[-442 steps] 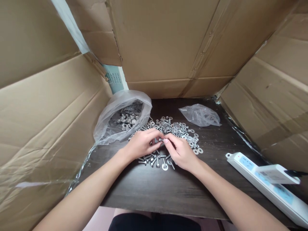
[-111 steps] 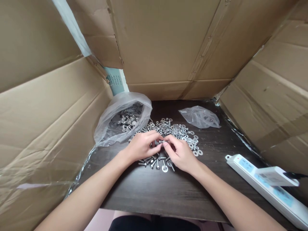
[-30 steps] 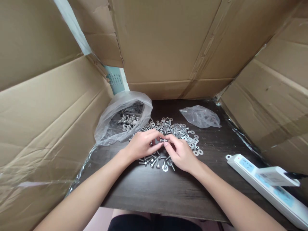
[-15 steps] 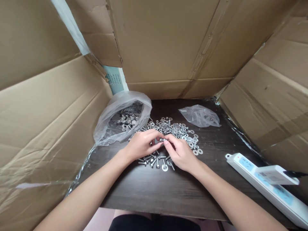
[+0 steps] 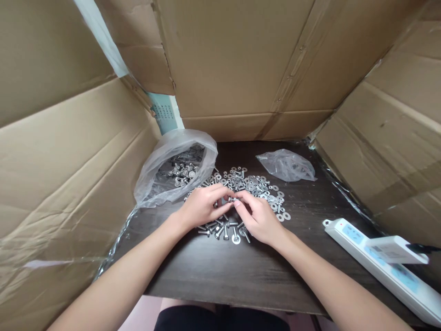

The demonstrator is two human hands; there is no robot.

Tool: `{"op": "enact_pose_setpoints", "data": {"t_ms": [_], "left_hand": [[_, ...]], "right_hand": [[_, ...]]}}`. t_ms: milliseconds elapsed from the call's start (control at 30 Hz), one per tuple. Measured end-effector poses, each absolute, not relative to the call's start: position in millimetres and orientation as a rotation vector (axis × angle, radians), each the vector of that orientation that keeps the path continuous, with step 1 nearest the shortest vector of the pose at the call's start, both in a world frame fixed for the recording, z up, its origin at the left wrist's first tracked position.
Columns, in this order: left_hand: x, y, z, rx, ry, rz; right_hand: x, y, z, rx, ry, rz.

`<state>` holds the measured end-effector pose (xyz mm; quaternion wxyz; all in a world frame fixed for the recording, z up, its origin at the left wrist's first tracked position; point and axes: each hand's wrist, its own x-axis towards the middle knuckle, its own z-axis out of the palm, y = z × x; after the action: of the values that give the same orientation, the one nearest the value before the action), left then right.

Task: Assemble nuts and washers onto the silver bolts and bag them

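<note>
While left hand (image 5: 206,202) pinches a bolt (image 5: 232,199) mid-frame, right hand (image 5: 259,216) does too.
Likely light, stiff, slick; hold its ends.

Nothing legible here! Rows of small dark characters (image 5: 166,111) run across the blue-green panel (image 5: 165,125), far left of the strip (image 5: 382,272) and beyond it, too tiny to make out. And on the white adapter (image 5: 401,250) at the strip, a greyish label (image 5: 380,248), blurred past reading.
</note>
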<state>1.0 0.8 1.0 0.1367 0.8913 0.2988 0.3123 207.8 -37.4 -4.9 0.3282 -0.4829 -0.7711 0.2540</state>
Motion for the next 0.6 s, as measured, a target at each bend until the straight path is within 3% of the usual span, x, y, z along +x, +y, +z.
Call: {"op": "enact_pose_setpoints", "data": {"t_ms": [600], "left_hand": [[0.2, 1.3, 0.7, 2.573, 0.878, 0.871]], "right_hand": [[207.6, -36.4, -7.8, -1.252, -2.022, 0.619]]}}
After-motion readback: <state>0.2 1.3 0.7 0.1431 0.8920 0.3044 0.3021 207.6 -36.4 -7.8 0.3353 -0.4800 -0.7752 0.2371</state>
